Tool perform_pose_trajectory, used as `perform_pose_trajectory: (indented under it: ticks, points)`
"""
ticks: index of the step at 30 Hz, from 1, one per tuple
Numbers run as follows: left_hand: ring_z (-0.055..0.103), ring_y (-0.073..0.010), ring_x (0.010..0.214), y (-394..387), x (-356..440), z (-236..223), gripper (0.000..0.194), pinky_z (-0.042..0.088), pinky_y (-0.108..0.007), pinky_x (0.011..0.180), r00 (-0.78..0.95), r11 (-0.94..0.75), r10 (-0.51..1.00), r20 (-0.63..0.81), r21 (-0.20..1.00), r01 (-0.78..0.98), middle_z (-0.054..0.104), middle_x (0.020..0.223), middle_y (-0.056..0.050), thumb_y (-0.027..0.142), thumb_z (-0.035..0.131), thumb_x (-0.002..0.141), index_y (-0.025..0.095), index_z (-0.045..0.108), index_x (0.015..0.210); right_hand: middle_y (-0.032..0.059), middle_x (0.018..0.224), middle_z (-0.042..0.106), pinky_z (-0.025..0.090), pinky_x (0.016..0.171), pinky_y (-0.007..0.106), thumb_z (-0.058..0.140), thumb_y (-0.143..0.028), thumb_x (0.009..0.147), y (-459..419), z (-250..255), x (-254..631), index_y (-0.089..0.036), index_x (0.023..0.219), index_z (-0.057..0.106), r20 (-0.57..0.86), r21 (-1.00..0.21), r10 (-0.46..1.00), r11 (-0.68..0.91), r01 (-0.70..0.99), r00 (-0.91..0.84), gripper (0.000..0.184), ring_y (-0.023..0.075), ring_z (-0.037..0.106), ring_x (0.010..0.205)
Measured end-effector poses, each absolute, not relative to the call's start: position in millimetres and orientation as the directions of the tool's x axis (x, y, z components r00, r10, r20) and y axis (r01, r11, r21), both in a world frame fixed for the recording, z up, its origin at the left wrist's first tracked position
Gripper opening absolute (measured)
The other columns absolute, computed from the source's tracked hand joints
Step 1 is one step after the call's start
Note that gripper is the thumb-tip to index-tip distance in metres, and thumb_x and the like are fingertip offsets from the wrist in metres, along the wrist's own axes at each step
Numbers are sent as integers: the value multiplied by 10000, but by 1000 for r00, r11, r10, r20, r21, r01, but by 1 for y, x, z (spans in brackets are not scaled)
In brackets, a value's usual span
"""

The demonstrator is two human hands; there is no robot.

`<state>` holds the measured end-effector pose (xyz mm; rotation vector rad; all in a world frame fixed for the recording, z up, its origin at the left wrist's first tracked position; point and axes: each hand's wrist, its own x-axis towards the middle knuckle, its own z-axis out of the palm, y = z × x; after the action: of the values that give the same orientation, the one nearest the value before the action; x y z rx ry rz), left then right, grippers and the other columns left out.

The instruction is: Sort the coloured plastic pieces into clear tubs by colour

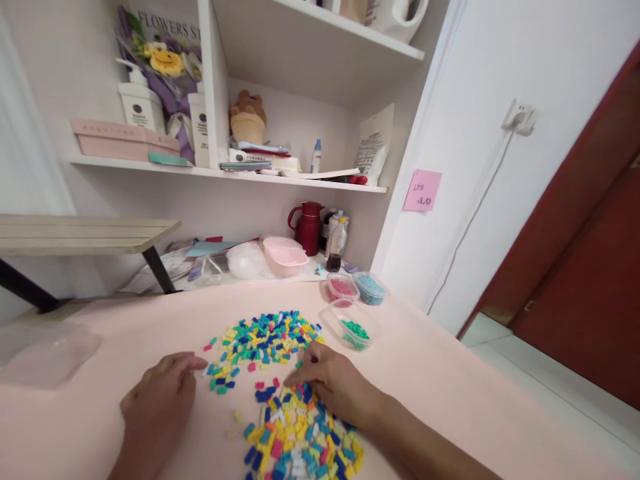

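A spread of small coloured plastic bricks (265,337) lies on the pink table (425,373), with a second heap (300,437) nearer me. My right hand (335,383) rests on the near heap, fingers curled and pinched at the bricks by its fingertips; what it pinches is too small to name. My left hand (160,400) lies on the table left of the bricks, fingers loosely bent, tips close to a few stray pieces, holding nothing I can see.
Three small clear tubs stand to the right: green pieces (353,328), red pieces (343,288), blue pieces (371,288). A clear lid (45,350) lies far left. A red jug (309,228), pink box (285,255) and shelves stand behind.
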<state>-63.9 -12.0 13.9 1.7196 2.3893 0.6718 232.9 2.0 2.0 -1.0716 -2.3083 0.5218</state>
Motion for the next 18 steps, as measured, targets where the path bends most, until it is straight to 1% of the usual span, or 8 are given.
perform_pose_trajectory:
  ticks: [2, 4, 6, 8, 11, 14, 16, 18]
  points:
    - [553, -232, 1251, -11, -63, 14, 395, 391, -428, 1049, -342, 250, 926, 158, 420, 872, 673, 1256, 12, 156, 387, 900, 316, 745, 947, 35, 970, 579, 480, 749, 237, 504, -55, 862, 2, 5, 235, -312, 1088, 757, 322, -628, 804, 577, 523, -500, 426, 141, 605, 852]
    - [554, -233, 1248, -11, -63, 15, 402, 394, -431, 1043, -342, 251, 927, 154, 421, 872, 671, 1261, 14, 155, 379, 904, 317, 745, 947, 37, 966, 593, 487, 768, 253, 491, -83, 890, 3, 8, 238, -308, 1110, 747, 332, -653, 838, 536, 535, -434, 406, 143, 614, 844]
    - [561, -230, 1236, -11, -62, 15, 404, 398, -426, 1037, -345, 257, 927, 147, 421, 870, 675, 1255, 14, 152, 375, 907, 313, 744, 941, 37, 940, 601, 484, 767, 265, 515, -92, 881, 4, 10, 242, -309, 1087, 757, 335, -634, 852, 519, 573, -402, 385, 151, 618, 835]
    - [566, -225, 1227, -12, -63, 15, 406, 401, -416, 1034, -345, 256, 927, 149, 422, 870, 681, 1244, 13, 147, 372, 907, 307, 744, 936, 35, 919, 606, 479, 756, 267, 562, -94, 851, 5, 10, 245, -311, 1035, 776, 327, -600, 843, 534, 595, -426, 357, 158, 619, 832]
    - [569, -226, 1221, -12, -63, 15, 400, 403, -419, 1035, -343, 248, 925, 164, 425, 870, 689, 1231, 12, 147, 378, 901, 305, 744, 934, 32, 931, 624, 482, 721, 243, 578, -93, 839, 5, 11, 244, -309, 978, 791, 291, -622, 808, 567, 540, -513, 333, 143, 624, 802]
    - [577, -245, 1212, -12, -63, 15, 377, 407, -445, 1033, -334, 231, 926, 178, 433, 871, 700, 1208, 9, 153, 404, 882, 308, 746, 921, 34, 957, 662, 491, 778, 245, 554, -100, 864, 5, 12, 242, -296, 1036, 771, 328, -660, 811, 564, 497, -485, 339, 150, 642, 861]
    - [585, -253, 1203, -12, -64, 14, 362, 415, -450, 1027, -327, 219, 926, 188, 439, 871, 705, 1192, 4, 158, 421, 869, 305, 749, 910, 38, 985, 685, 486, 824, 268, 553, -129, 881, 7, 11, 242, -293, 1097, 746, 368, -627, 833, 551, 550, -414, 333, 169, 646, 910]
    - [590, -255, 1197, -11, -65, 13, 348, 419, -453, 1027, -326, 211, 924, 199, 445, 871, 708, 1185, 2, 163, 434, 862, 305, 749, 901, 38, 1011, 693, 480, 828, 278, 564, -173, 895, 9, 9, 241, -304, 1135, 728, 367, -567, 840, 543, 619, -400, 319, 177, 649, 911]
